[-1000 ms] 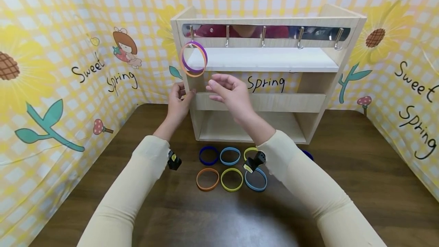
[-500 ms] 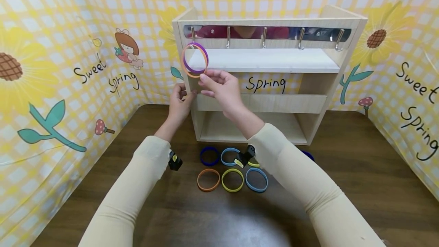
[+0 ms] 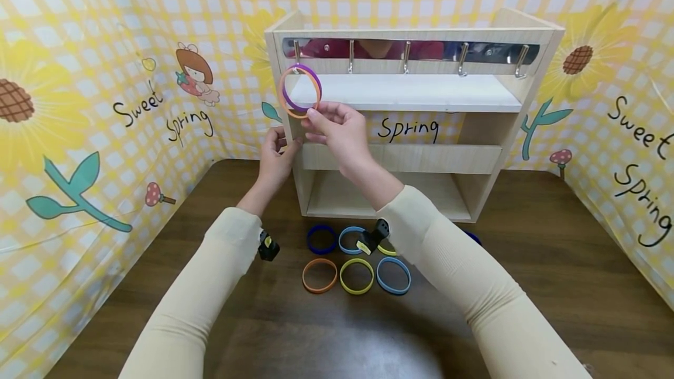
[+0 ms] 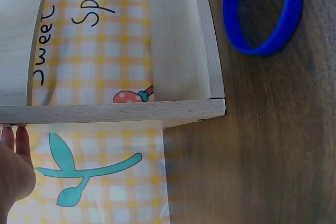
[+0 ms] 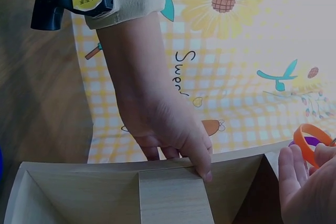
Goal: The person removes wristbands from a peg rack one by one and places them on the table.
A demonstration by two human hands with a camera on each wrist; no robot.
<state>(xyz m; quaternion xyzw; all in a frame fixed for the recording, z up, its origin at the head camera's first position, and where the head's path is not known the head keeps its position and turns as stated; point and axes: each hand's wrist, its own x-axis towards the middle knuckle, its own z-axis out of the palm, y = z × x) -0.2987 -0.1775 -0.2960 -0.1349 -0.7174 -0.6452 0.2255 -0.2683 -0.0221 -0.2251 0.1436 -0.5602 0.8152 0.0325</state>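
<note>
In the head view an orange wristband (image 3: 281, 104) and a purple wristband (image 3: 318, 82) hang together from the leftmost hook (image 3: 296, 51) of a wooden shelf unit (image 3: 400, 158). My right hand (image 3: 342, 133) pinches the orange band at its lower right edge, thumb in front. The right wrist view shows this orange band at the right edge, with the purple one partly hidden behind it. My left hand (image 3: 276, 159) grips the unit's left side panel, thumb at the front edge and fingers on the outer side; in the right wrist view the left hand (image 5: 165, 124) lies over that panel.
Four more hooks, written as several, line the metal strip (image 3: 379, 50). On the table (image 3: 253, 320) lie dark blue (image 3: 321, 252), orange (image 3: 319, 291), yellow (image 3: 357, 292) and light blue (image 3: 394, 291) wristbands. My right sleeve (image 3: 432, 238) partly covers others. Patterned cloth (image 3: 142, 75) surrounds the table.
My right hand has moved left and slightly up, from beside the hanging bands onto the orange band's lower edge. The left hand keeps its grip on the side panel.
</note>
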